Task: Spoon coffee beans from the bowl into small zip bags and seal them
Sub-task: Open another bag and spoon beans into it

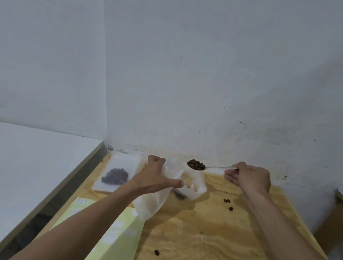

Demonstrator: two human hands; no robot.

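Observation:
My left hand (157, 179) grips a translucent white zip bag (151, 204) near its top, holding it tilted above the wooden table (206, 234). My right hand (247, 178) holds a metal spoon (216, 168) by its handle; the spoon's bowl is heaped with dark coffee beans (196, 164) and hovers just right of the bag's mouth. Behind the bag stands a pale translucent container (195, 188), partly hidden. A flat zip bag with coffee beans inside (115, 175) lies at the back left of the table.
Loose beans (227, 201) lie scattered on the wood, some near the front (157, 252). A yellow-green sheet (115, 238) covers the table's front left. A white surface (18, 163) adjoins on the left; the white wall is close behind.

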